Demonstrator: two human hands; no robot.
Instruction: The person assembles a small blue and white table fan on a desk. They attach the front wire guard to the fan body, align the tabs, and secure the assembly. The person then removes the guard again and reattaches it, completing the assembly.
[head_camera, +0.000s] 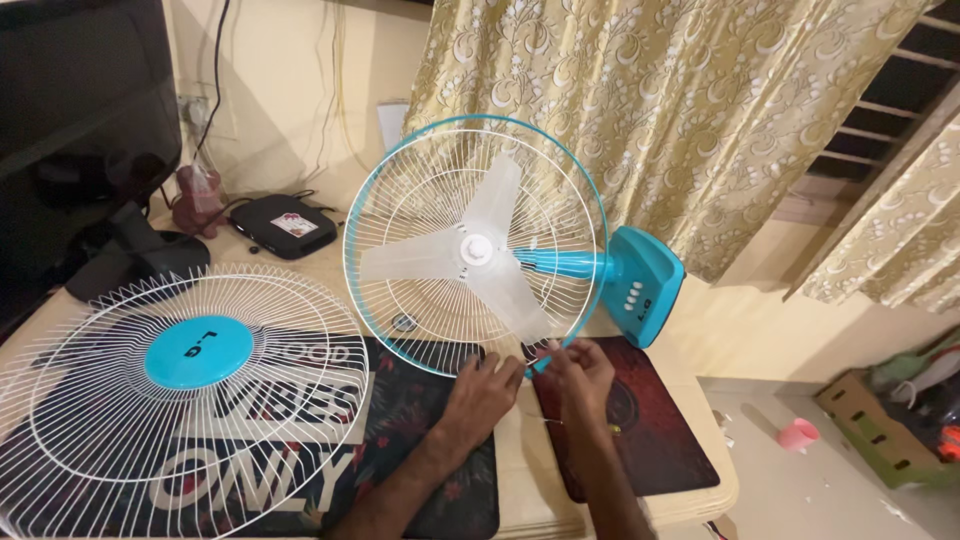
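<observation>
A table fan (480, 250) lies on its side on a cream table (520, 470), its open rear guard facing the camera and its blue base (645, 285) pointing right toward a patterned curtain (680, 120). The fan sits at the middle of the table, toward the far side. Three translucent blades (470, 255) are exposed around a white hub, ringed by a blue rim. The left hand (488, 385) rests at the lower edge of the guard, fingers bent and held close together against the wires near the rim. The right hand (580, 372) is just beside it, at the same lower edge, fingertips drawn together as if pinching a small part at the rim; what is pinched cannot be told, as it is too small. The two hands are close but not seen touching. The detached front guard (185, 395), white wire with a blue centre disc, lies flat on the near left of the table, partly over a dark printed mat (420, 420). A dark red mat (650, 430) lies under the right forearm. At the far left stand a dark monitor (80, 130) on its stand and a small black box (285, 225). On the floor to the right are a pink cup (797, 435) and a cardboard box (875, 430).
</observation>
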